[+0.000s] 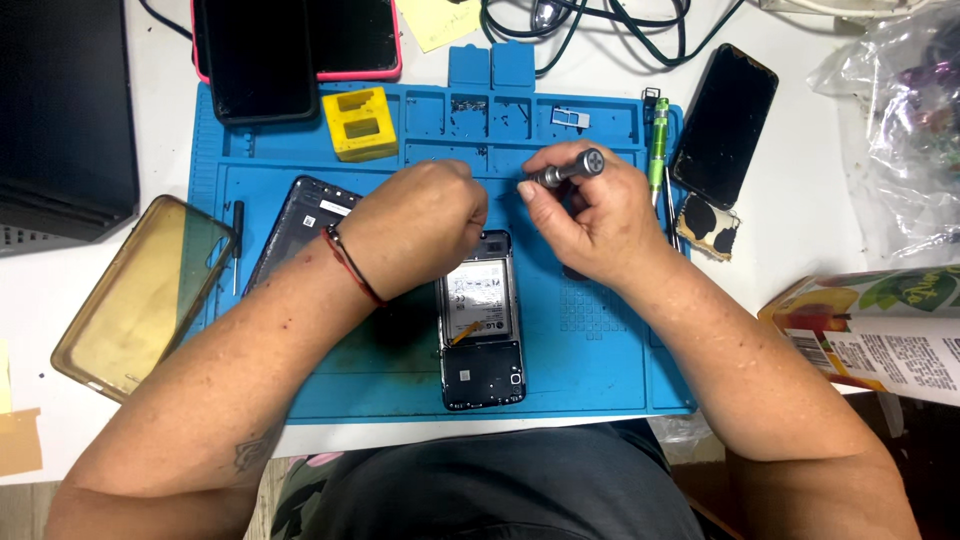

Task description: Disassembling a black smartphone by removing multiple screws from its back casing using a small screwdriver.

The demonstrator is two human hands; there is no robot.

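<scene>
Two hands over one opened phone on the blue silicone repair mat (600, 370).

From my remote seat, left to right: one translucent amber phone case (140, 290), one detached dark back cover (295, 225), then my left hand (420, 235), clenched in a fist at the top edge of the opened black smartphone with its white battery showing (480, 320). My right hand (590, 215) pinches one slim grey metal screwdriver (565, 170) (axis lying roughly level, tip aimed left). The phone lies below both, long axis toward me, left hand nearer.
</scene>
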